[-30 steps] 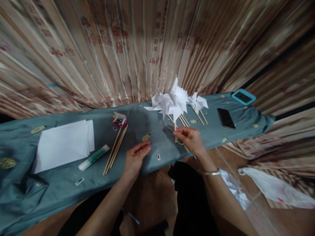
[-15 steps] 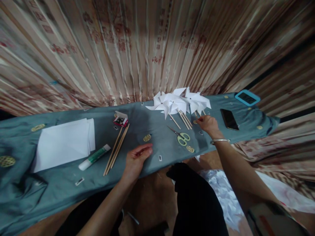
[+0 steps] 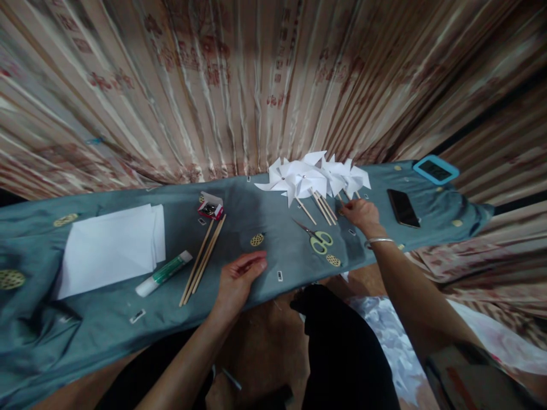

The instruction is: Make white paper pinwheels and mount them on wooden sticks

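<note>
1. Head view: a grey-blue cloth (image 3: pixel 273 216) covered the long table, with pleated patterned curtains (image 3: pixel 239 85) behind.
2. White paper pinwheels (image 3: pixel 314 175) on wooden sticks lay heaped at one o'clock.
3. The right hand (image 3: pixel 361 215) rested at their stick ends; whether it gripped one I could not tell.
4. The left hand (image 3: pixel 239 279) lay loosely open at six o'clock, empty, near loose sticks (image 3: pixel 203 259).
</note>
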### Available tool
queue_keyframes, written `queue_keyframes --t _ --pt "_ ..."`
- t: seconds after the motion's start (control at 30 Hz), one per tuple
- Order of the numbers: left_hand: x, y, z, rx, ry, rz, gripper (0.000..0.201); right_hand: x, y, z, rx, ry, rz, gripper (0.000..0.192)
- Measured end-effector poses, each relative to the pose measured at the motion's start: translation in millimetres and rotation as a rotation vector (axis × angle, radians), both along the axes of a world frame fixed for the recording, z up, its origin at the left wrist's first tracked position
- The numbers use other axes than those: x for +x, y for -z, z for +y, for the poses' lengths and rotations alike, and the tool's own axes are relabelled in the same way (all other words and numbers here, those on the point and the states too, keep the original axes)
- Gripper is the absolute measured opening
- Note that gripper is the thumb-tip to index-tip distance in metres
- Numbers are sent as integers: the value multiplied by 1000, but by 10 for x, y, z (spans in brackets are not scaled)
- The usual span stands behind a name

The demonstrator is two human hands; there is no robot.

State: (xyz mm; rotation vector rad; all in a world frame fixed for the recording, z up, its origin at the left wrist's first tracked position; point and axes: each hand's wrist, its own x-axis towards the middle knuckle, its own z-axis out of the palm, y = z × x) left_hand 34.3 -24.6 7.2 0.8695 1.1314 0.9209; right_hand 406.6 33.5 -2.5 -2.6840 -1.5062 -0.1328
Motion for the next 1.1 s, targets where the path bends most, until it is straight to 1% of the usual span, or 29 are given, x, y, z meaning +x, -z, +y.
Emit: queue_keyframes --t 0.13,0.23,0.33,0.4,0.47,0.57,0.67,0.73,0.83,0.93,1.03,1.1 --pt "-27 5 -15 -11 -6 -8 32 -91 -112 -102 -24 44 -29 36" --pt "-58 1 -44 -9 -4 -11 29 -256 -200 -217 14 33 -60 37" --pt "-90 3 -78 -6 5 -33 27 -579 -271 -276 83 -63 -39 38" --pt "-111 10 -98 4 2 -57 25 -883 -302 -267 90 -141 10 35" --pt "-138 19 -117 27 -7 -70 23 -1231 -314 -235 92 -258 64 31" --pt "-198 24 -150 93 -2 -68 19 -1760 -284 -189 75 -460 143 28" --pt "-286 19 -189 195 25 -27 17 -2213 -209 -170 64 -602 242 28" --pt "-351 17 -212 241 44 11 18 -2448 -153 -164 80 -663 334 29" --pt "-444 24 -234 259 49 29 26 -2699 -87 -151 119 -689 460 27" --pt "-539 31 -236 260 23 2 37 -2853 -59 -132 129 -682 554 25" --pt "-636 20 -239 298 30 16 36 -2973 -54 -94 110 -663 604 23" --pt "-684 10 -264 338 62 80 34 -3076 -73 -37 96 -696 636 22"
